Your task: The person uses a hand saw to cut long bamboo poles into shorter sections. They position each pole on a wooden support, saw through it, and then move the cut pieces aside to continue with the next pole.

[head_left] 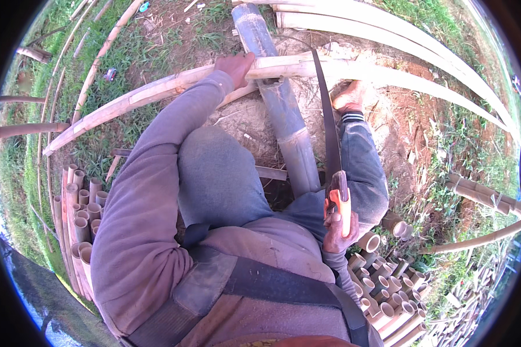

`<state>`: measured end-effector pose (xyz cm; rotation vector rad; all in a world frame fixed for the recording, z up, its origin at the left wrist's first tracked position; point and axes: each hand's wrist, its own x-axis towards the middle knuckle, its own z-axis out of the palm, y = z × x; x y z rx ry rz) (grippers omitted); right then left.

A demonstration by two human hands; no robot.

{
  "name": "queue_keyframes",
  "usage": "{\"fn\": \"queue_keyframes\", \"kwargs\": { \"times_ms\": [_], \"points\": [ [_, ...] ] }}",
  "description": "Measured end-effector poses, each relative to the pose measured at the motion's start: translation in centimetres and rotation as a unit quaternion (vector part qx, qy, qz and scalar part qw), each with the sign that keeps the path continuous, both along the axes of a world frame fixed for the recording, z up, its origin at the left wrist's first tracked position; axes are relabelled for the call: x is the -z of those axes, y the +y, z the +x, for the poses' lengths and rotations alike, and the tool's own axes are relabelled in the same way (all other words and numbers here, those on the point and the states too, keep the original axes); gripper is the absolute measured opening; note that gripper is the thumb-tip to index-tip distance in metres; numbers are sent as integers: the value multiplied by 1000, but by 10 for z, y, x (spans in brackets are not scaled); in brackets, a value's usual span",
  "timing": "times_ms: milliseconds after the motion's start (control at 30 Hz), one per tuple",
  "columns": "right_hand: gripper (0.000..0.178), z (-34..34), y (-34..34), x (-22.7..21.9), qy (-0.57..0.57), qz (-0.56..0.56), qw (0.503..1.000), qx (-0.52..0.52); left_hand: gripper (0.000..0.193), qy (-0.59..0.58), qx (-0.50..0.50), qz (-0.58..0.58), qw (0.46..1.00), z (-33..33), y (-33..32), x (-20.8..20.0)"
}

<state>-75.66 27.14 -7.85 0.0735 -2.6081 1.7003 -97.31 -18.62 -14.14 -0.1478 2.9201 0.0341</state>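
A long pale bamboo pole (150,92) lies across a thick grey bamboo log (286,115), which runs away from me between my legs. My left hand (235,69) is closed over the pole, just left of where the two cross. In my right hand (336,233), low by my right thigh, is a handsaw (331,136) with an orange and black handle. Its long dark blade points away from me, the tip near the pole's far side, right of the log. Whether the teeth touch the pole, I cannot tell. My bare right foot (350,97) is beside the pole.
Cut bamboo tubes stand bundled at the lower right (388,283) and at the left (82,211). Long bamboo poles (399,34) curve across the far right. More poles (107,52) lie on the grass at the far left. Cut pieces (474,301) are heaped at the lower right edge.
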Motion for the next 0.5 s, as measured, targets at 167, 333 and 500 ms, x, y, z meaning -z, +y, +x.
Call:
{"fn": "queue_keyframes", "kwargs": {
  "times_ms": [167, 333, 500],
  "points": [
    [45, 13, 7, 2, -30, 36, 999, -23, 63, 3, -5, -6, 1000, 4, -2, 2],
    [39, 15, 9, 8, -24, 41, 998, -32, 64, -10, -13, 9, 1000, 4, 1, -6],
    [37, 15, 14, 12, -54, 32, 996, -63, 64, -25, -17, -11, 999, 3, -1, -3]
  ]
}}
